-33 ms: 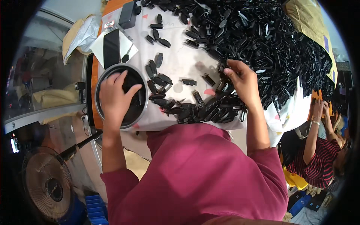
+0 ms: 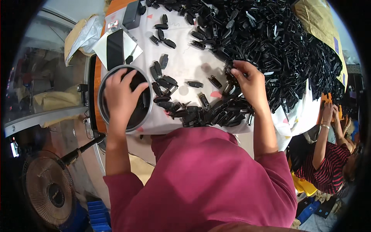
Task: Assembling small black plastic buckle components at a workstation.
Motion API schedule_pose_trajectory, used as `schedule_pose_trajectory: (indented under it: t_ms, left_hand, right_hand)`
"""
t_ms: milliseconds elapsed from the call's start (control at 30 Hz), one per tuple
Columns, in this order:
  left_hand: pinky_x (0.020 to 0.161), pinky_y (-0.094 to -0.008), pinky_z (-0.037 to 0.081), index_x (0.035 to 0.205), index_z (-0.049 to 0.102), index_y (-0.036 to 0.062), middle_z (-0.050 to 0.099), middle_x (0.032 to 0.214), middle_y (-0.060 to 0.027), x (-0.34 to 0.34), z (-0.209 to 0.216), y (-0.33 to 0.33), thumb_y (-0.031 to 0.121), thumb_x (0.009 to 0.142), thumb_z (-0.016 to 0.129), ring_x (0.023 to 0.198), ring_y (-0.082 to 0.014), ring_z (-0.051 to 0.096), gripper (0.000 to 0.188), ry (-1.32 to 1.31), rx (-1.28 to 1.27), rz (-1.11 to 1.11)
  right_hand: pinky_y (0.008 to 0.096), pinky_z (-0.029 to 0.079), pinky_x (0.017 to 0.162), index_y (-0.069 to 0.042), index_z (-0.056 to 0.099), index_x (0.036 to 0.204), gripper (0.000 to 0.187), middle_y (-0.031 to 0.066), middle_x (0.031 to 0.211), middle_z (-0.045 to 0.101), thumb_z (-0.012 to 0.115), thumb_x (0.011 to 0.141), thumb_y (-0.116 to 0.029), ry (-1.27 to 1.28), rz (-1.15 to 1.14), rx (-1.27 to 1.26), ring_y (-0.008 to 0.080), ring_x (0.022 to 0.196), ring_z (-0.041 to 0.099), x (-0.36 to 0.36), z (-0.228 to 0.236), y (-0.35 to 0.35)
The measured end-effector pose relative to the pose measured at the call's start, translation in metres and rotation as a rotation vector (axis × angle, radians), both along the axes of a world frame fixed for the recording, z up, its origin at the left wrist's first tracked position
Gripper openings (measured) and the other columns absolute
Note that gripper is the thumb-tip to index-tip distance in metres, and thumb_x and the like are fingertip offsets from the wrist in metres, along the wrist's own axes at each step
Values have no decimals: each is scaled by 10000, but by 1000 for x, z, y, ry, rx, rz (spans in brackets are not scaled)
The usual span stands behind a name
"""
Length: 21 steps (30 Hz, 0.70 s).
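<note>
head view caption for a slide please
Left hand over a round grey bowl, right hand beside a large heap of small elongated black pieces.

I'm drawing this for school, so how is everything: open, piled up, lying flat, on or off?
Round bowl: uncovered
Left hand: open, fingers spread over the bowl
Black parts: loose, heaped at the right, scattered elsewhere
Right hand: finger and thumb bent together at black parts; grip unclear
Dark slab: flat on a white sheet, face dark
Fan: can't tell if it's spinning
</note>
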<state>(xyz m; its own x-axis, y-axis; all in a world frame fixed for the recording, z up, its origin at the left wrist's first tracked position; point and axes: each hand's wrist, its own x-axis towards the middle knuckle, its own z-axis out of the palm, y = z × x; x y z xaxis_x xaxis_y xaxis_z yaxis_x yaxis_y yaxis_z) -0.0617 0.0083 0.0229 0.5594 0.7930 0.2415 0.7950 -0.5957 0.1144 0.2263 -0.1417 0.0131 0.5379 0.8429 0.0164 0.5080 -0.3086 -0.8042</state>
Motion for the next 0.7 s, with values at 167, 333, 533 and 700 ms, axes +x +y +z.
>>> schedule_pose_trajectory:
  t_ms: [167, 333, 533, 700]
  left_hand:
    - [781, -424, 390, 784, 679, 70, 607, 887, -76, 84, -12, 29, 349, 718, 640, 943, -259, 515, 290, 255, -157, 30]
    - [704, -424, 440, 839, 629, 44, 644, 815, -92, 112, -40, 47, 266, 747, 617, 804, -290, 599, 240, 304, -182, -159]
    - [682, -310, 466, 863, 591, 8, 648, 793, -97, 120, -23, 13, 227, 735, 666, 735, -213, 613, 265, -425, -757, -213]
    - [706, -246, 468, 1053, 569, -2, 637, 861, -68, 119, -21, -6, 88, 749, 673, 773, -109, 577, 334, -883, -1051, -254]
  right_hand:
    - [314, 469, 658, -42, 640, 887, 168, 133, 817, 631, 589, 763, -143, -352, 26, -19, 285, 735, 608, -3, -9, 19]
    - [355, 453, 714, -76, 655, 871, 189, 91, 831, 611, 622, 714, -176, -537, -22, -213, 277, 821, 574, 14, -8, 15]
    - [345, 463, 740, -110, 661, 864, 243, 62, 891, 572, 682, 642, -204, -718, 187, -358, 258, 887, 532, 6, -16, 14]
    - [350, 461, 711, -52, 626, 823, 180, 82, 980, 580, 660, 658, -117, -613, 134, 174, 249, 878, 537, -5, -20, 23]
